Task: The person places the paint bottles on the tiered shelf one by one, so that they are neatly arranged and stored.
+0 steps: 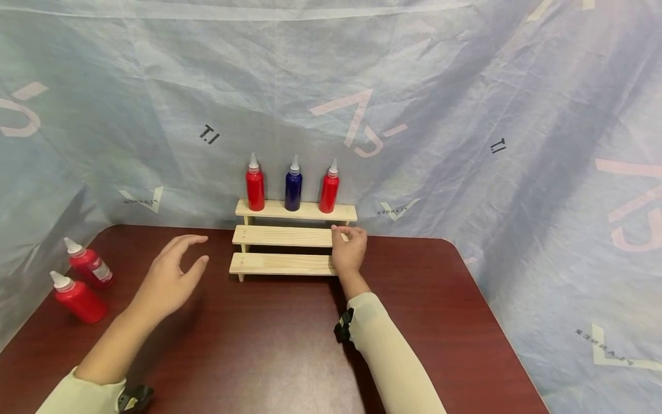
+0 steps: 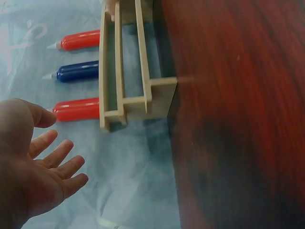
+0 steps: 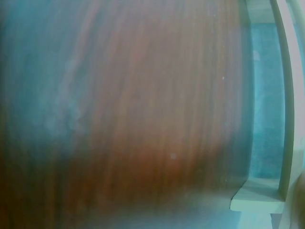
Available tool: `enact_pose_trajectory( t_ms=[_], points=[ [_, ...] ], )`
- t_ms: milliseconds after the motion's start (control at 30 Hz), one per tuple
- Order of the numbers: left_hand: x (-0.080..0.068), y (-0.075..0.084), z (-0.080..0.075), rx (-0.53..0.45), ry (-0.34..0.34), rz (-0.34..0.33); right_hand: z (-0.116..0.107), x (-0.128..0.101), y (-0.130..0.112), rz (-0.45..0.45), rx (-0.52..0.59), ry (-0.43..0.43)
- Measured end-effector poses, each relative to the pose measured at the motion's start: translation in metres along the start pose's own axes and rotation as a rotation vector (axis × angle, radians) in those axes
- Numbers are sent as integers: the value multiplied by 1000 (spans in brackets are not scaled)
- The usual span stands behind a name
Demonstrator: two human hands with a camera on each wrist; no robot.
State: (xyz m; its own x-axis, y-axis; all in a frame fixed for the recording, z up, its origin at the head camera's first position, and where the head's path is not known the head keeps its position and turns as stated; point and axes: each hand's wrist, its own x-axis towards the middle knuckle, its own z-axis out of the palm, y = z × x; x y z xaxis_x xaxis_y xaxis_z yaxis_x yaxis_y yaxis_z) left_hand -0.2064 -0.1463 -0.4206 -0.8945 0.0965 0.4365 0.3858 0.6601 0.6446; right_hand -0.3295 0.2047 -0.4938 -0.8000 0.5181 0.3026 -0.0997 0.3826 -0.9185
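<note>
A brown table (image 1: 289, 345) bears a three-step wooden rack (image 1: 281, 237) near its far edge. The middle step's right end is gripped by the right hand (image 1: 349, 250), fingers curled. The left hand (image 1: 168, 276) is held spread above the table, left of the rack, holding nothing.

The pale blue backdrop sheet (image 1: 465, 86) is showing small black marks reading roughly "T.I" in two places, mirrored; its faint pinkish logos and tiny lettering are too washed out to read, as is the bottle label (image 1: 102, 270)
</note>
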Motion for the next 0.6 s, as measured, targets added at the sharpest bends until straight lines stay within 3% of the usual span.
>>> enact_pose_trajectory(
  t_ms=[267,467,600],
  points=[
    [-5,-7,-18,118,119,36,-2,1,-1,3,-13,3],
    [-6,-17,-33,311,310,69,-1,2,0,-10,-15,13],
    [-7,-22,-42,362,389,98,-1,2,0,-3,-14,13]
  ],
)
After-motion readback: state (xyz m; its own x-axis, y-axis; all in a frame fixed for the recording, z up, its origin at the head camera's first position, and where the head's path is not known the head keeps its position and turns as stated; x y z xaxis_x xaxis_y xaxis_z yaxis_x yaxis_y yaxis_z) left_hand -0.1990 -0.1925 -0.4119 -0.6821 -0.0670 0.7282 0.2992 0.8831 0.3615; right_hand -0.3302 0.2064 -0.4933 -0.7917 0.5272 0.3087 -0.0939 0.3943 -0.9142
